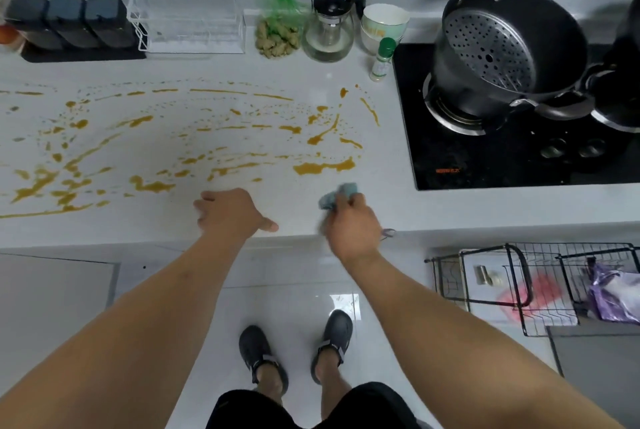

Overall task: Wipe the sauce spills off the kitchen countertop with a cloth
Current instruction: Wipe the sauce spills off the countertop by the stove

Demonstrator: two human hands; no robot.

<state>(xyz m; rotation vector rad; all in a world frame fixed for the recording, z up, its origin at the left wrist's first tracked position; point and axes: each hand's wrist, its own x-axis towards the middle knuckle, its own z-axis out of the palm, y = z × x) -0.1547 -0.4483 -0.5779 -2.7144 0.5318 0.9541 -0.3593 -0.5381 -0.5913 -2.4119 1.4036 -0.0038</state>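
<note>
Yellow-brown sauce spills (322,167) streak the white countertop (381,206) from its left edge to just short of the hob. A bunched grey-blue cloth (337,194) pokes out of my right hand (351,224), which grips it at the counter's front edge, just below the big puddle of sauce. My left hand (232,213) rests palm down on the counter beside it, fingers spread, holding nothing.
A black hob (485,158) with a steamer pot (509,47) fills the right. Along the back wall stand dark jars (69,21), a clear rack (187,19), ginger (277,38), a glass jug (329,31), bowls (382,26) and a small bottle (381,61). A wire rack (540,283) sits lower right.
</note>
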